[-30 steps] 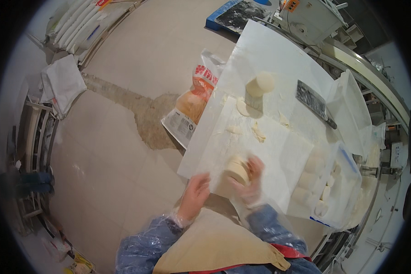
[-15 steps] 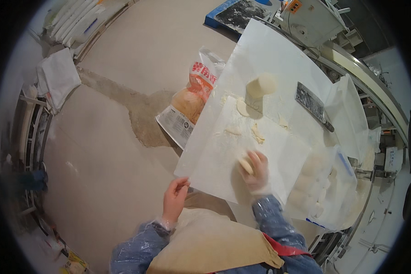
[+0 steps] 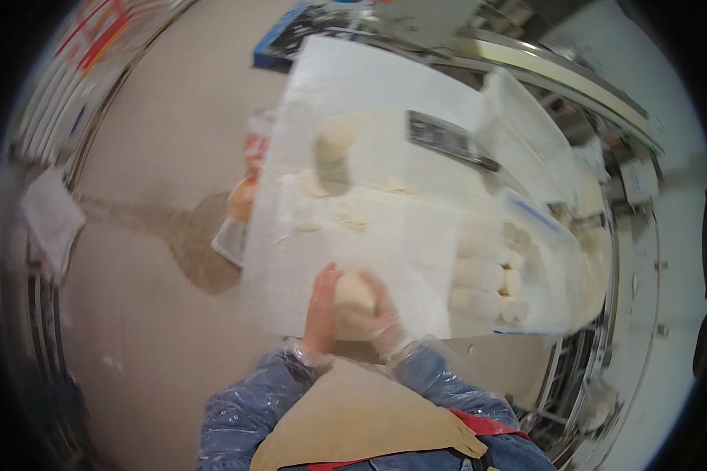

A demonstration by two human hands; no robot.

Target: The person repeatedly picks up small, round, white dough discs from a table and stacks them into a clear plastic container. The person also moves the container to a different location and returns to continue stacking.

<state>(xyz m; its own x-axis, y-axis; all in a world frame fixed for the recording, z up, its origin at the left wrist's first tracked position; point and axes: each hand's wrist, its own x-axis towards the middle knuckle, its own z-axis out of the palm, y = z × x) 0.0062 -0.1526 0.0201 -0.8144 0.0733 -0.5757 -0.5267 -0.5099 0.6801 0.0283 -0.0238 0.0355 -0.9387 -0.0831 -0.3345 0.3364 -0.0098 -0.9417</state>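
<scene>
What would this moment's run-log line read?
left hand: beside pale rounded dough piece, contact blurred | right hand: gripping it | dark rectangular-bladed cleaver: lying on flat white work surface

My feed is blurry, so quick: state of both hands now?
Left hand: alongside a cream-coloured, rounded dough piece; blur hides whether it grips.
Right hand: closed on the piece's right side.

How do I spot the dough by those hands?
Find the big white tabletop, then its edge nearest the person. There, the left hand and right hand flank a pale, rounded dough piece. Only this one sits between hands; the dough lump farther back stands untouched.
</scene>
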